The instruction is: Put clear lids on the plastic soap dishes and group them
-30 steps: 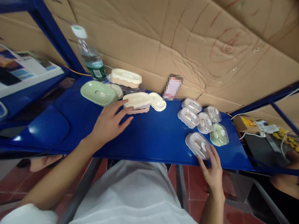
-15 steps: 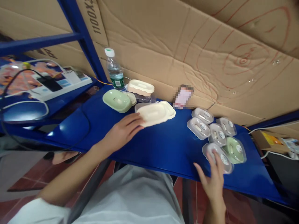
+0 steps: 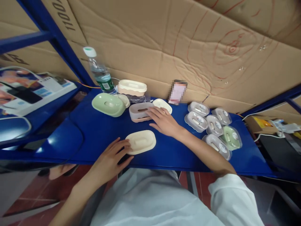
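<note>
My left hand (image 3: 117, 157) has its thumb and fingers on the left end of a cream oval piece (image 3: 142, 142) near the table's front edge. My right hand (image 3: 163, 121) reaches across to the middle, its fingertips at the right end of a translucent container (image 3: 139, 110) that sits on a pinkish base. Just behind that hand lies another cream piece (image 3: 163, 105). To the left is a green oval bowl (image 3: 108, 104), with a small cream piece (image 3: 124, 100) against it. A cream-topped box (image 3: 132, 87) stands at the back on clear plastic.
A water bottle (image 3: 100, 73) and a phone (image 3: 178, 92) stand at the back of the blue table (image 3: 94, 141). Several lidded containers (image 3: 196, 121) are grouped at the right, one green (image 3: 231, 137). A power strip (image 3: 49, 95) lies far left, an open carton (image 3: 263, 125) far right.
My left hand has brought the cream piece down toward the front edge. My right hand has left the lidded containers and moved left to the translucent container. The camera view has shifted.
</note>
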`<act>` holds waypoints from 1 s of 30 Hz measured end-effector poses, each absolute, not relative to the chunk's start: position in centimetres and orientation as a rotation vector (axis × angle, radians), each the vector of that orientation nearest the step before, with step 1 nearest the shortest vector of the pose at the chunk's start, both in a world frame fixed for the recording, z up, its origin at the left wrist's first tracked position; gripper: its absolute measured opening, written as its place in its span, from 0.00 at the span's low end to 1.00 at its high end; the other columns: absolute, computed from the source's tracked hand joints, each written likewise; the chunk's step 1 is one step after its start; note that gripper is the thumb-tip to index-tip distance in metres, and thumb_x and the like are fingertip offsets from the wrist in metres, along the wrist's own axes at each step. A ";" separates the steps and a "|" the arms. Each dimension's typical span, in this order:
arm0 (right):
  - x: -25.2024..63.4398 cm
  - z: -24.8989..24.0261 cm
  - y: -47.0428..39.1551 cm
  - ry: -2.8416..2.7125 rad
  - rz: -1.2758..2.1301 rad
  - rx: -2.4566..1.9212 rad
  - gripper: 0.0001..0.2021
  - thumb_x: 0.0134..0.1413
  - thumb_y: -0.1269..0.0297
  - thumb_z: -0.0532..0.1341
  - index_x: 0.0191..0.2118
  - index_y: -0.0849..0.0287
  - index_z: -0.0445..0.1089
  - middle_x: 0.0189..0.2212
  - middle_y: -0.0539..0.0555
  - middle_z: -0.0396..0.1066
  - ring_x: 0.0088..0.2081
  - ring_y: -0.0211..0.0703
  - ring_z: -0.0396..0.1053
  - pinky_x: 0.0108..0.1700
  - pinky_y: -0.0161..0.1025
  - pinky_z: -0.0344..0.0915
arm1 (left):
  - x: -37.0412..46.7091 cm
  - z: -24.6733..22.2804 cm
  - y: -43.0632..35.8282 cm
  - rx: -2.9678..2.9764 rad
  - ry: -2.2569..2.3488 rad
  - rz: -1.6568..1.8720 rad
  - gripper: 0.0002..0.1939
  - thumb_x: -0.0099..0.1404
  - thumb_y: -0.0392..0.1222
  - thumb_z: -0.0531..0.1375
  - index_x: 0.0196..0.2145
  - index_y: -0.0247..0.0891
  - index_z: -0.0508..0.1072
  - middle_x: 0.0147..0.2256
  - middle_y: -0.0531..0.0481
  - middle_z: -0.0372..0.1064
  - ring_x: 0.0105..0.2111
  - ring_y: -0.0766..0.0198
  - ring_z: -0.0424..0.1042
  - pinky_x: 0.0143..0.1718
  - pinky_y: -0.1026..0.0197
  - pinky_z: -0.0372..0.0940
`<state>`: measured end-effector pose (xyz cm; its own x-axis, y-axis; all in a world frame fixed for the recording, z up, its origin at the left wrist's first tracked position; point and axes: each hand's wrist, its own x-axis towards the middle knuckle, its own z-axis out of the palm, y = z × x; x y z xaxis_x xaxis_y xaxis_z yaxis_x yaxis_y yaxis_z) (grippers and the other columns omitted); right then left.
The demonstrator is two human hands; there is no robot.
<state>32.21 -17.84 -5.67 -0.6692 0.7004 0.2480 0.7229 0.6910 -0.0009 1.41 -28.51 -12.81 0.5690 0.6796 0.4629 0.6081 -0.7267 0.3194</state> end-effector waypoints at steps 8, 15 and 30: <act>30.6 -5.6 -18.5 -2.586 -0.175 -1.021 0.15 0.78 0.67 0.57 0.60 0.56 0.79 0.55 0.59 0.82 0.57 0.51 0.76 0.60 0.50 0.66 | 1.8 -13.3 -29.1 2.481 1.324 0.925 0.14 0.77 0.48 0.63 0.57 0.45 0.75 0.61 0.39 0.72 0.59 0.46 0.78 0.56 0.46 0.81; 33.8 -7.0 -28.0 -2.600 -0.042 -0.862 0.14 0.77 0.67 0.60 0.59 0.52 0.79 0.48 0.53 0.84 0.52 0.45 0.80 0.60 0.48 0.69 | 3.8 -13.1 -29.7 2.401 1.272 0.957 0.47 0.76 0.51 0.66 0.80 0.47 0.44 0.73 0.30 0.57 0.65 0.43 0.74 0.58 0.43 0.79; 34.9 -10.2 -28.1 -2.690 0.079 -0.753 0.16 0.76 0.73 0.59 0.61 0.55 0.77 0.58 0.54 0.81 0.67 0.48 0.73 0.76 0.55 0.62 | 3.7 -11.2 -27.7 2.681 1.145 0.690 0.25 0.77 0.55 0.63 0.66 0.45 0.72 0.68 0.34 0.67 0.68 0.37 0.68 0.67 0.33 0.67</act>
<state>34.92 -28.11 -10.24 -0.7994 0.5131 0.3125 0.4940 0.8574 -0.1443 3.68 -27.72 -11.16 0.6037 0.7141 0.3545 0.6471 -0.6986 0.3052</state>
